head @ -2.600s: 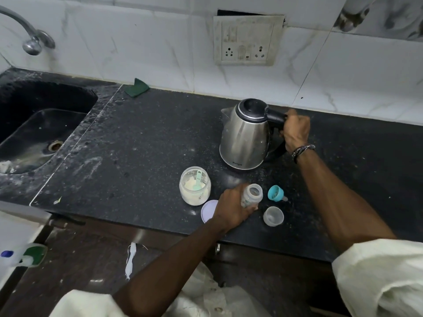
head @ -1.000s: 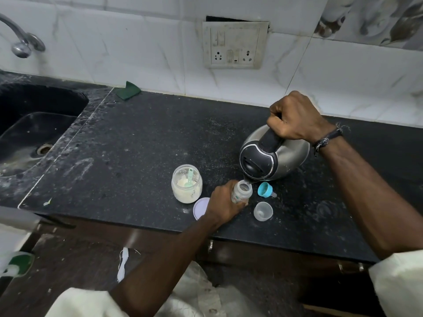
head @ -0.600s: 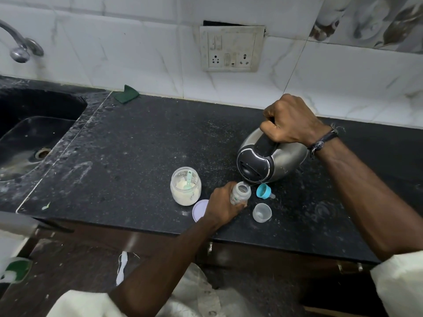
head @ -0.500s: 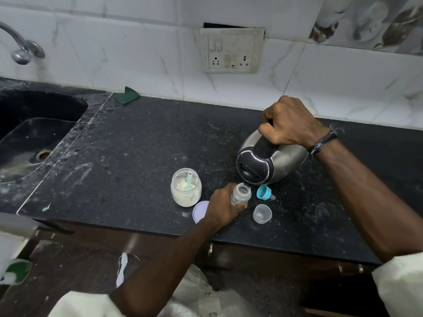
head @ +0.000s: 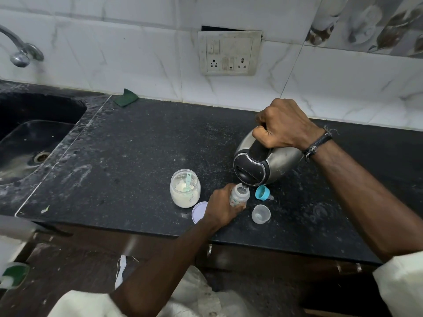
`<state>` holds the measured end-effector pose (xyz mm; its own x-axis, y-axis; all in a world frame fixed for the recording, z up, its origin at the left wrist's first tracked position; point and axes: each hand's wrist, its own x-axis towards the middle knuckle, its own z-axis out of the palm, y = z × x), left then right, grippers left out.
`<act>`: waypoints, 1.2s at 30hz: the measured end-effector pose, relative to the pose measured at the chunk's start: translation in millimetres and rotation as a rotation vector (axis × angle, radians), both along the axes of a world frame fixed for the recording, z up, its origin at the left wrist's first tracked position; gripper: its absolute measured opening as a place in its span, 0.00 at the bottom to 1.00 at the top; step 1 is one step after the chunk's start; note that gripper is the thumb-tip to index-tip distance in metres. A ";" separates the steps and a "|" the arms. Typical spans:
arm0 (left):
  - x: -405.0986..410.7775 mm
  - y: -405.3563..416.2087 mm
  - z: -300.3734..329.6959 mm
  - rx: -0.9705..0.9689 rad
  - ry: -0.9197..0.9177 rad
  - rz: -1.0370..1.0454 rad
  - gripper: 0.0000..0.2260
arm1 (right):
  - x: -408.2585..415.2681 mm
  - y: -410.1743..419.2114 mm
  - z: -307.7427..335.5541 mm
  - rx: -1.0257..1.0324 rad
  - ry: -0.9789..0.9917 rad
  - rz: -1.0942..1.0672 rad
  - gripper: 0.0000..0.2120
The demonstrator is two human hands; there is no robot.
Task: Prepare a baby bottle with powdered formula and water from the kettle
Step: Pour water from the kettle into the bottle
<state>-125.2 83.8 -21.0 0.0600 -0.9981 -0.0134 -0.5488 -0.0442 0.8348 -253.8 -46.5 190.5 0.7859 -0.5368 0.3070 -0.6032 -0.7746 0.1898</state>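
My right hand (head: pixel 283 125) grips the black handle of the steel kettle (head: pixel 263 163), which is tipped steeply forward, its spout just over the open mouth of the small clear baby bottle (head: pixel 239 194). A thin stream of water runs into the bottle. My left hand (head: pixel 223 208) is wrapped around the bottle, which stands upright on the black counter (head: pixel 128 161). To the left stands the open jar of white formula powder (head: pixel 185 188) with a green scoop inside. The bottle's blue teat ring (head: pixel 262 192) and its clear cap (head: pixel 261 213) lie just right of the bottle.
The jar's pale lilac lid (head: pixel 198 211) lies flat by my left wrist. A black sink (head: pixel 29 138) with a tap (head: pixel 20 51) is at the far left. A green cloth (head: pixel 126 97) lies by the tiled wall, under a wall socket (head: pixel 229 52).
My right hand lifted the kettle off the counter, brought it over and tipped it to the bottle; water now runs in. The left hand kept hold of the bottle.
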 end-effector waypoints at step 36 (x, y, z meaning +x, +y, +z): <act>0.5 -0.8 -0.6 0.033 0.028 -0.005 0.24 | 2.5 6.9 4.4 -0.020 0.043 -0.019 0.14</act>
<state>-124.7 83.0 -21.7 0.0543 -0.9974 -0.0481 -0.5255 -0.0695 0.8480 -251.3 -39.5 194.9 0.7883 -0.5457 0.2841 -0.6087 -0.7591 0.2310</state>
